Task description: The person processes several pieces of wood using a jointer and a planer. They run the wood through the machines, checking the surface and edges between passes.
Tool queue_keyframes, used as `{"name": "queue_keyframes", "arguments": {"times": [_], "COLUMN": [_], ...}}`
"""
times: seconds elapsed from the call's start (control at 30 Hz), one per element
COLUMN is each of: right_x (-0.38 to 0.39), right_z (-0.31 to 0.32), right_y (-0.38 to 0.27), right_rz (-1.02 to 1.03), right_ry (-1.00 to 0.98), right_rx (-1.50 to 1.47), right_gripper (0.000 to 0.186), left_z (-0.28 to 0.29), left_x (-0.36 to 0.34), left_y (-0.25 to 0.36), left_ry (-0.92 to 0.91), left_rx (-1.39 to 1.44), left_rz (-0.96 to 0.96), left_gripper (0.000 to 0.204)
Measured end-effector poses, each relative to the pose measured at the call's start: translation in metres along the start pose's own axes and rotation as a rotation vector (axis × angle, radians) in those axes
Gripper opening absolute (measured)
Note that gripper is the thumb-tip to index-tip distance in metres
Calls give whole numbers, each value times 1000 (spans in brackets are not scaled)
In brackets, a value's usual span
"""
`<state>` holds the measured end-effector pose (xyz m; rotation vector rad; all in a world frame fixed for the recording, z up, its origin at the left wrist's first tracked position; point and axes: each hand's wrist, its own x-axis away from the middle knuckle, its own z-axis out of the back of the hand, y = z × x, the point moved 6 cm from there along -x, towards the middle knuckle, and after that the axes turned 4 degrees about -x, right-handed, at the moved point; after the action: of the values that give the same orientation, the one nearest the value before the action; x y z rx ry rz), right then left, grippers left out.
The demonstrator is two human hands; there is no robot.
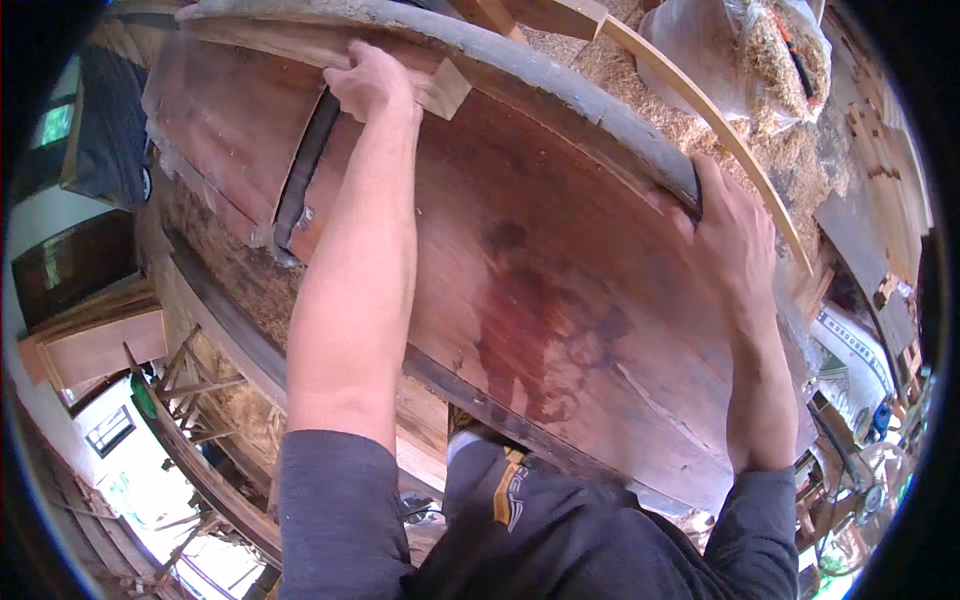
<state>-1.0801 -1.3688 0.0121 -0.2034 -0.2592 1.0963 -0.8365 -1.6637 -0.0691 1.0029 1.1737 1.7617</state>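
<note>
Panel: large reddish-brown wooden slab, tilted, filling mid-frame, its grey-coated far edge uppermost. Left hand lay curled over a small wood block at that edge. Right hand was clamped around the edge's end. Sawdust covered the floor beyond. Risk: dusty grip could slip and the slab drop; a thin curved strip beside it might snag.
</note>
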Motion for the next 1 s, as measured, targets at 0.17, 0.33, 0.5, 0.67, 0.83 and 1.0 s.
{"name": "queue_keyframes", "arguments": {"times": [0.17,0.33,0.5,0.67,0.83,1.0], "right_x": [-1,-3,-2,-6,-1,-8], "right_z": [-2,-5,-12,-15,-12,-9], "right_y": [-1,0,8,2,9,4], "right_rz": [6,-5,-35,-34,-12,60], "right_ry": [66,71,68,64,123,162], "right_rx": [21,57,43,67,66,68], "right_gripper": [52,51,52,55,57,54], "left_z": [2,10,4,20,11,43], "left_x": [-28,-90,-124,-182,-228,-349], "left_y": [8,14,11,18,22,65], "left_ry": [43,41,22,93,16,-15], "left_rx": [-47,-9,68,-18,55,-380], "left_rz": [13,48,67,5,43,-276], "left_gripper": [54,62,57,53,54,58]}}
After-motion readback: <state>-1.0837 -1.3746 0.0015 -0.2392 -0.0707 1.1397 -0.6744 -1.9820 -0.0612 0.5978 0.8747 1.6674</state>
